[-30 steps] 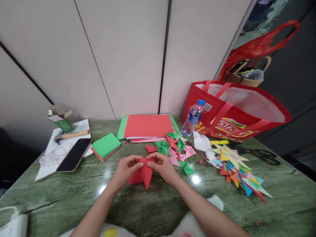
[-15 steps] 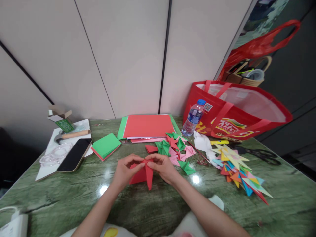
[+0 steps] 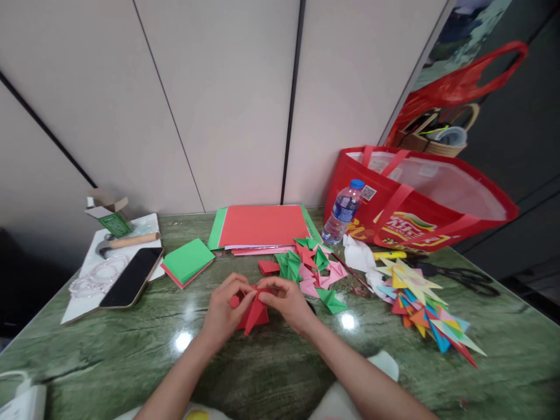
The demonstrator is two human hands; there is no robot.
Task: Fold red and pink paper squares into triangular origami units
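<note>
A partly folded piece of red paper (image 3: pixel 254 318) is held low over the green table (image 3: pixel 131 361), near the middle of the view. My left hand (image 3: pixel 227 306) pinches its upper left part between thumb and fingers. On the upper right, my right hand (image 3: pixel 286 300) grips the same paper, the fingertips of both hands almost meeting. One narrow pointed flap hangs down toward me, with a wider red part behind it. My fingers hide the top fold. Just beyond my right hand lies a heap of folded green, red and pink paper pieces (image 3: pixel 289 265).
Stacked green and red paper squares (image 3: pixel 189 259) lie left, beside a phone (image 3: pixel 133 277) and a hammer (image 3: pixel 133 240). Large coloured sheets (image 3: pixel 265 224) rest against the wall. To the right stand a water bottle (image 3: pixel 343 211) and a red bag (image 3: pixel 394 192), with scissors (image 3: pixel 468 277) and multicoloured paper spikes (image 3: pixel 424 309) nearby.
The hanging flap of the red paper has swung to the left, and the paper has turned between my fingers. Both hands still pinch it in nearly the same place.
</note>
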